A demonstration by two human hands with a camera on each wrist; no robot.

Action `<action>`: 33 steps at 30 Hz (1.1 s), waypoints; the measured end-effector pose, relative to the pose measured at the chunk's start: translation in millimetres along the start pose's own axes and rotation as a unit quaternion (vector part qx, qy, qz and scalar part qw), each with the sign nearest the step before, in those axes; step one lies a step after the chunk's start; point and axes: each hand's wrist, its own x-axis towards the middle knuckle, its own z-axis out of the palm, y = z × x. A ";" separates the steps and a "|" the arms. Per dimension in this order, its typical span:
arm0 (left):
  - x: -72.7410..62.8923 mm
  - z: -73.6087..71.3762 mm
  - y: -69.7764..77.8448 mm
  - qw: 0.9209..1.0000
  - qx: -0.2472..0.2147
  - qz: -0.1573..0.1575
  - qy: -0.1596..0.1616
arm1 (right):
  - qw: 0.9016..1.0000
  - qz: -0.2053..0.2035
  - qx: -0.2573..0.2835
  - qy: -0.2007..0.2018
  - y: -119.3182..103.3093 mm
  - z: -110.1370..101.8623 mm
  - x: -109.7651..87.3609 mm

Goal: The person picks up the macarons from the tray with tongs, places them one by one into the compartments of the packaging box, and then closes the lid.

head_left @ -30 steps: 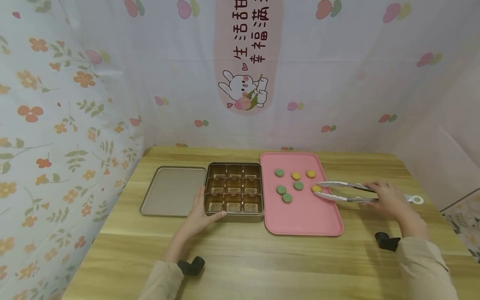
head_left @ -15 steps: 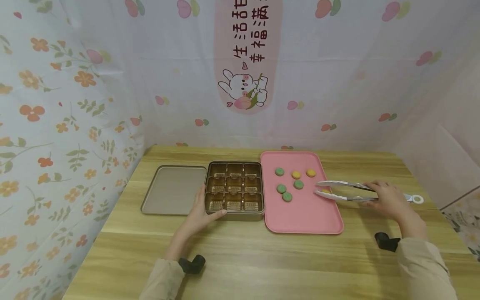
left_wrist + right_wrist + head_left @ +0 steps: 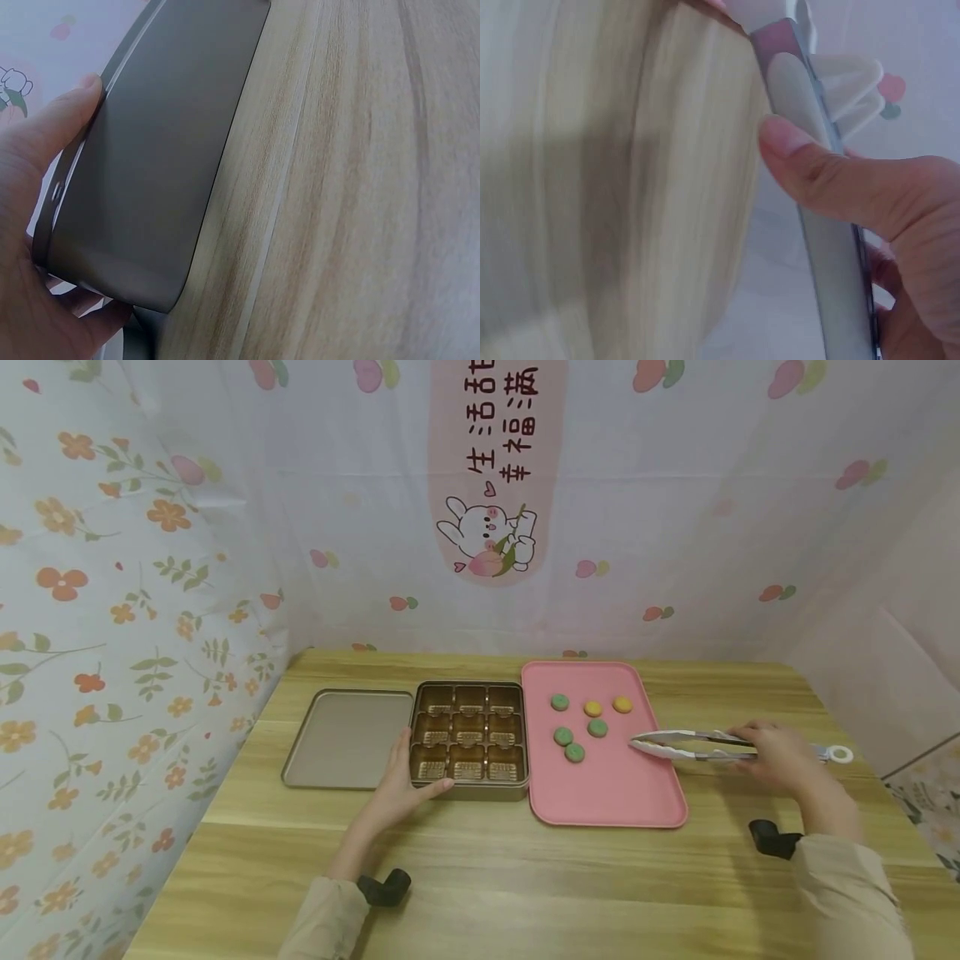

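Observation:
My left hand holds the near left corner of a brown metal box with a divided gold insert. In the left wrist view its thumb lies on the rim of the box, and the fingers go round the corner. My right hand grips metal tongs around the arms. The tongs' tips meet low over the pink tray. A small round yellow cookie is almost wholly hidden between their arms. Two yellow cookies and several green cookies lie on the tray.
A flat metal lid lies left of the box. The pink tray stands close against the box's right side. Patterned cloth hangs behind and left of the wooden table. Each wrist bears a black mount.
The tongs' arms have come together at the tips, and the yellow cookie between them is now nearly out of sight. The left hand stays at the box corner.

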 end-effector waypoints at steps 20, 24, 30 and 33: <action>-1.1 0.1 1.4 1.000 -0.003 0.004 0.015 | 0.993 -0.023 0.085 0.084 -57.8 7.4 40.9; 0.1 0.9 0.3 1.000 -0.004 0.002 0.013 | 0.989 -0.043 0.096 0.099 -70.0 6.4 42.7; 0.4 0.9 -0.6 1.000 0.000 0.004 0.011 | 0.982 -0.069 0.133 0.116 -92.0 2.5 45.3; 0.3 0.8 -0.3 1.000 0.001 0.005 0.012 | 0.978 -0.085 0.149 0.115 -103.2 0.7 48.0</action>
